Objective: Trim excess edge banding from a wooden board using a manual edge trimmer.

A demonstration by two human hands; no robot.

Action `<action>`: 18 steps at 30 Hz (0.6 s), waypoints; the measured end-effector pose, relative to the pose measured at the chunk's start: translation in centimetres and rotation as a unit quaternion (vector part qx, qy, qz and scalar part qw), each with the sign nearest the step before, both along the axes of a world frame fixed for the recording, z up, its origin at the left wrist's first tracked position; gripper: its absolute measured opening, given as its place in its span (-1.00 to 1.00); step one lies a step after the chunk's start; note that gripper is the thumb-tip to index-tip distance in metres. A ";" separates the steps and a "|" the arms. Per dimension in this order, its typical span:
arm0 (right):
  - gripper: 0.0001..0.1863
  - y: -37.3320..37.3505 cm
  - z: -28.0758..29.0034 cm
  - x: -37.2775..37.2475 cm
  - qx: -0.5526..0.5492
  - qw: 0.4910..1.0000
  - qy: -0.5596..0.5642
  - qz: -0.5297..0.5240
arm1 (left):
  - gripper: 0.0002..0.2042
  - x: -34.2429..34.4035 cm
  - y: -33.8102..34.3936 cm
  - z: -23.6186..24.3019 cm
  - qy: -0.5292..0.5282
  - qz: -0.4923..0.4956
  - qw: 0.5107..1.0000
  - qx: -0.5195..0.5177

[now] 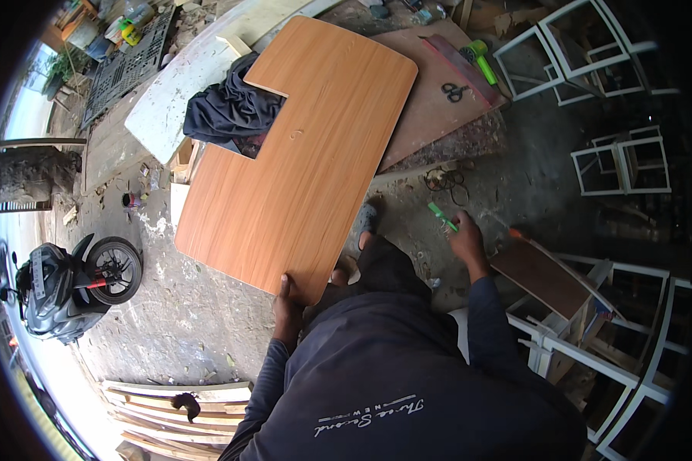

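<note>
Left hand (286, 313): grip pinching panel (304, 161), thumb atop | right hand (467, 240): grip closed round green tool (440, 214)

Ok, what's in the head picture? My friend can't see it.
A person's left hand holds a notched wood-grain board by its near edge; the right hand holds a slim green tool. A motorcycle stands at left.

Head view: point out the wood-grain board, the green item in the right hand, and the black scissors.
Wood-grain board (315, 157): head view, middle of its top face.
Green item (437, 212): head view, on its exposed green length.
Black scissors (454, 92): head view, by the handles.
</note>
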State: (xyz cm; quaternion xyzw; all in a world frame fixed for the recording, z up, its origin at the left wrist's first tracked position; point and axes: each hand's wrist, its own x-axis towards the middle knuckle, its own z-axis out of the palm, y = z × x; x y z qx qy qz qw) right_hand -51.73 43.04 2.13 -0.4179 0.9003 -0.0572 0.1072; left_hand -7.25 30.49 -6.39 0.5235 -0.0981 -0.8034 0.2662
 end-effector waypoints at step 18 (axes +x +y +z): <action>-0.56 -15.4 -2.8 -19.5 -0.051 0.947 -0.316 0.030 | -0.07 -12.5 -3.0 -2.3 -0.732 -0.221 0.531 -0.365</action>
